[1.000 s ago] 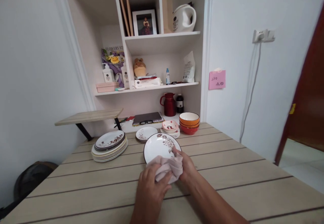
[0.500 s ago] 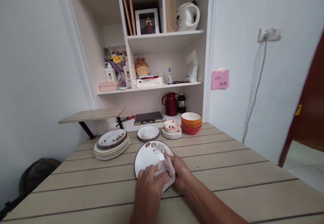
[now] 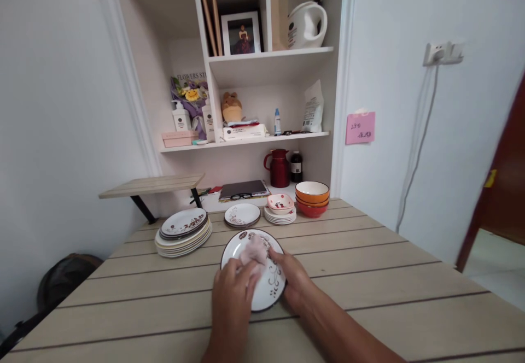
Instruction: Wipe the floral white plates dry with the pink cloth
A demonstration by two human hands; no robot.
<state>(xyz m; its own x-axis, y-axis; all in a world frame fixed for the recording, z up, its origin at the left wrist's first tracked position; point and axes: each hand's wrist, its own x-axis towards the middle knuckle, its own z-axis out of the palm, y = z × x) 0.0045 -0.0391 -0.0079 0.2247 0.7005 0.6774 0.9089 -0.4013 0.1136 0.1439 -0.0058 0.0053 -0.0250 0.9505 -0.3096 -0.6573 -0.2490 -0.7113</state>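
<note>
A white plate (image 3: 262,297) with a dark rim and brown floral pattern is tilted toward me above the near part of the table. My right hand (image 3: 293,278) grips its right edge, the thumb on the face and the other fingers hidden behind. In my left hand (image 3: 234,292) is a pale pink cloth (image 3: 254,251), bunched up and pressed against the plate's upper middle. The fingers of that hand are closed round the cloth, which covers part of the pattern.
A tall stack of plates (image 3: 184,237) stands on the table (image 3: 164,303) at left. Behind are a smaller plate stack (image 3: 241,215), small dishes (image 3: 280,212) and stacked bowls (image 3: 312,199). A raised wooden shelf (image 3: 151,185) overhangs the back left.
My left hand has moved the cloth from the plate's lower right edge up to its upper middle, uncovering the pattern at right. My right hand keeps hold of the plate.
</note>
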